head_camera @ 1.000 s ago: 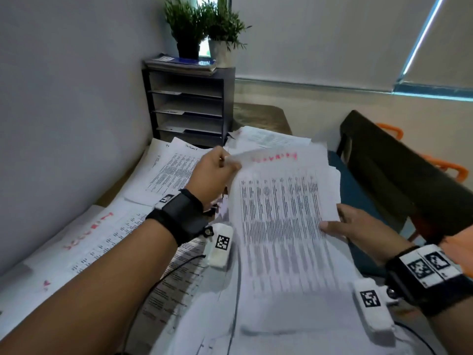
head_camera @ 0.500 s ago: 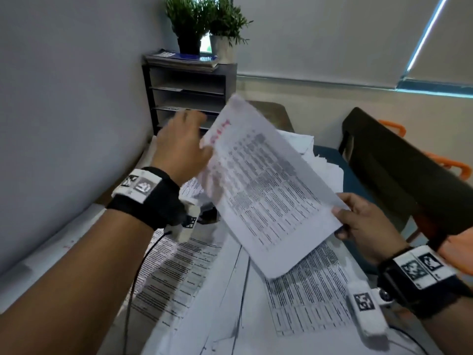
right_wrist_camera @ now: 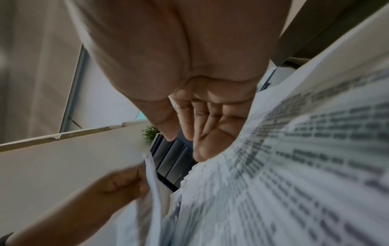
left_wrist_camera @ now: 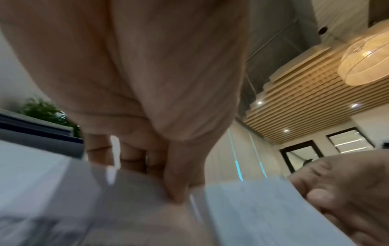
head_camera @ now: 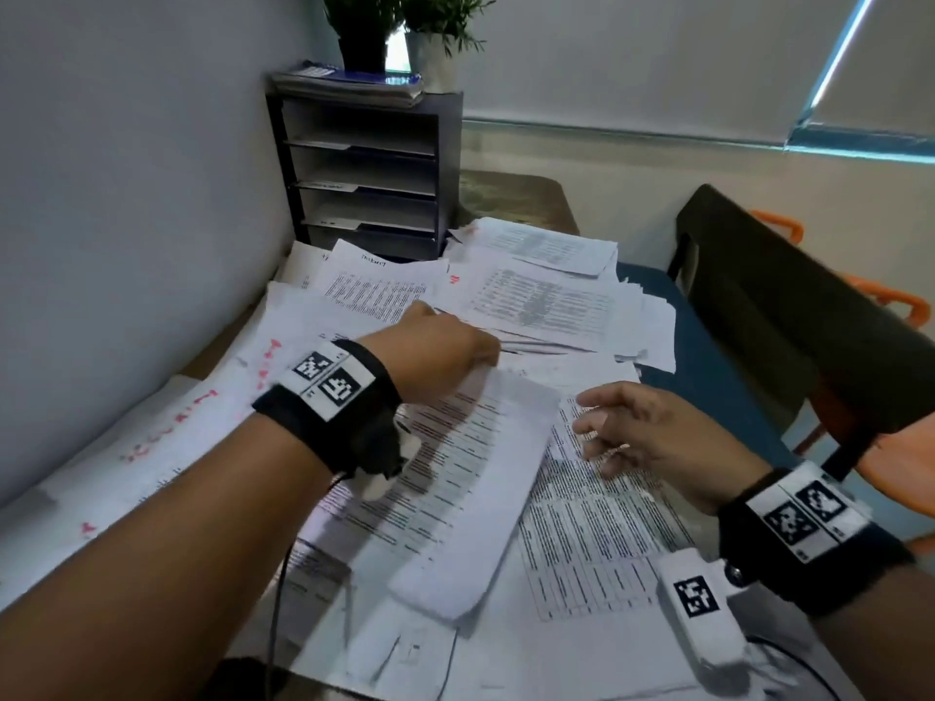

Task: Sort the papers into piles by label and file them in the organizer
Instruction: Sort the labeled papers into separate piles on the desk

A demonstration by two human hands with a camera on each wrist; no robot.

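Printed papers cover the desk in loose piles. My left hand [head_camera: 455, 349] pinches the top edge of one printed sheet [head_camera: 455, 498] that lies low and slanted over the middle papers; in the left wrist view the thumb [left_wrist_camera: 176, 188] presses on that edge. My right hand [head_camera: 607, 427] hovers with relaxed, spread fingers [right_wrist_camera: 202, 133] just above another printed sheet [head_camera: 597, 538] and holds nothing. The dark organizer [head_camera: 364, 164] with several shelves stands against the wall at the back of the desk, beyond both hands.
Sheets with red handwritten labels [head_camera: 167, 432] lie along the left wall. A messy pile [head_camera: 546, 296] sits at the back right. Two potted plants [head_camera: 364, 27] and some booklets top the organizer. A dark chair [head_camera: 789, 316] stands to the right of the desk.
The sheet that both hands held up has come down onto the middle papers under my left hand. My right hand has let go of it and now hovers.
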